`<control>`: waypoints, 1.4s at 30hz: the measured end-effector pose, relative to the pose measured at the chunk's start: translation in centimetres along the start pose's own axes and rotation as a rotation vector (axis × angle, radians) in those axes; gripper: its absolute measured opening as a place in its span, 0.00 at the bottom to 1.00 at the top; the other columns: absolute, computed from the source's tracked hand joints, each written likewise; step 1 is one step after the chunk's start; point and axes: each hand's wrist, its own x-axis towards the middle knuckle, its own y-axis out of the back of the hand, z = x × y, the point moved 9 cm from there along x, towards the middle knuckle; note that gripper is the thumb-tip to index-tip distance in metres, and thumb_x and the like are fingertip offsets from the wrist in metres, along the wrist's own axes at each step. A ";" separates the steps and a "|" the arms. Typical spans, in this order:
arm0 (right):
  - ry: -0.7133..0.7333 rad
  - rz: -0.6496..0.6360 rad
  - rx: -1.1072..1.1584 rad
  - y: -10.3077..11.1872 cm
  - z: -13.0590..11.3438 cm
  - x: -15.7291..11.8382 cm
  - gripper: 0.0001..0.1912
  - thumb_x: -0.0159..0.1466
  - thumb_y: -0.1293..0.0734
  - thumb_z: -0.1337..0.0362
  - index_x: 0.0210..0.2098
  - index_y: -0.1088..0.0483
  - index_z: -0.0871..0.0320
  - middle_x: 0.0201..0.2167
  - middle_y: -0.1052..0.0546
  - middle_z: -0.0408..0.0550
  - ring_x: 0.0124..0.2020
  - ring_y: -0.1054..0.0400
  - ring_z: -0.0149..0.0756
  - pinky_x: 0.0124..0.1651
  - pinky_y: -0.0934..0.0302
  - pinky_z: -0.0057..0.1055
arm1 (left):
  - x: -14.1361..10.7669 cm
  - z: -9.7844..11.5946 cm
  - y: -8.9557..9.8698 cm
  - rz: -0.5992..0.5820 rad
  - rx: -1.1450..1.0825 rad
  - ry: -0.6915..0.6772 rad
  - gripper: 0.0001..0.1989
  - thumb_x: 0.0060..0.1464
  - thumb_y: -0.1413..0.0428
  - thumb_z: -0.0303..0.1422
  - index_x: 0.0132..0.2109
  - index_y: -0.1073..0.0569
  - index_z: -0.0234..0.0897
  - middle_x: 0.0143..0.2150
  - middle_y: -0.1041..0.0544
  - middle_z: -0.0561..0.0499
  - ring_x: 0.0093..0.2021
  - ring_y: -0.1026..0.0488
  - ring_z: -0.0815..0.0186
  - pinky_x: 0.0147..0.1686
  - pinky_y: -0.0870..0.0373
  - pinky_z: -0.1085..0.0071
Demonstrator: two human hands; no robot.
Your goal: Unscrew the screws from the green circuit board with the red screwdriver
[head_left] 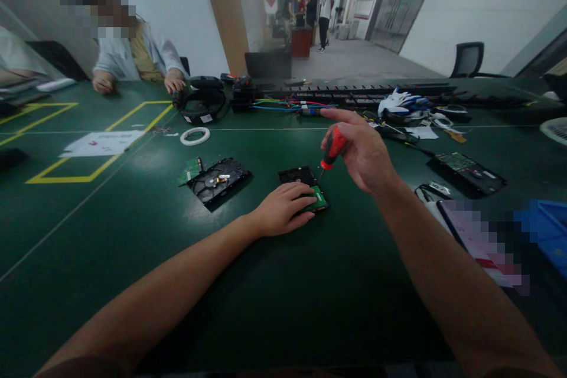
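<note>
A small hard drive with a green circuit board lies on the table in front of me. My left hand holds it down from the left, fingers across the board and thumb along the near edge, covering much of it. My right hand grips a screwdriver with a red and black handle, index finger stretched out. Its shaft points down to the drive's right side; whether the tip sits in a screw is too small to tell. To the left lies an opened drive case beside a loose green board.
Another drive lies at right, near a blue bin. White-and-blue gloves, wires and long black strips line the far side. A white tape roll lies at left. A person sits across the table.
</note>
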 end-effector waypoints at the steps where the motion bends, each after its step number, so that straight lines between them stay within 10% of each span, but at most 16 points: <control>1: 0.012 0.014 -0.036 0.1 -0.1 0.0 0.13 0.70 0.31 0.54 0.48 0.19 0.51 0.30 0.23 0.42 0.34 0.28 0.35 0.39 0.30 0.33 | 0.0 0.0 0.0 0.003 -0.001 0.004 0.19 0.75 0.46 0.41 0.63 0.24 0.35 0.65 0.23 0.38 0.67 0.26 0.49 0.69 0.29 0.45; 35: -0.006 0.060 0.071 0.6 0.2 0.0 0.16 0.66 0.28 0.47 0.37 0.29 0.53 0.36 0.19 0.45 0.38 0.22 0.37 0.47 0.27 0.38 | 0.1 0.0 0.0 0.005 0.019 0.011 0.18 0.75 0.47 0.39 0.63 0.23 0.37 0.64 0.23 0.39 0.67 0.26 0.50 0.69 0.29 0.44; 42: -0.044 0.016 0.084 0.0 0.3 -0.1 0.11 0.66 0.28 0.55 0.43 0.31 0.50 0.30 0.23 0.39 0.31 0.24 0.35 0.35 0.30 0.33 | 0.1 -0.1 0.0 0.004 0.011 0.011 0.18 0.75 0.46 0.40 0.62 0.23 0.37 0.65 0.23 0.38 0.67 0.26 0.49 0.68 0.29 0.44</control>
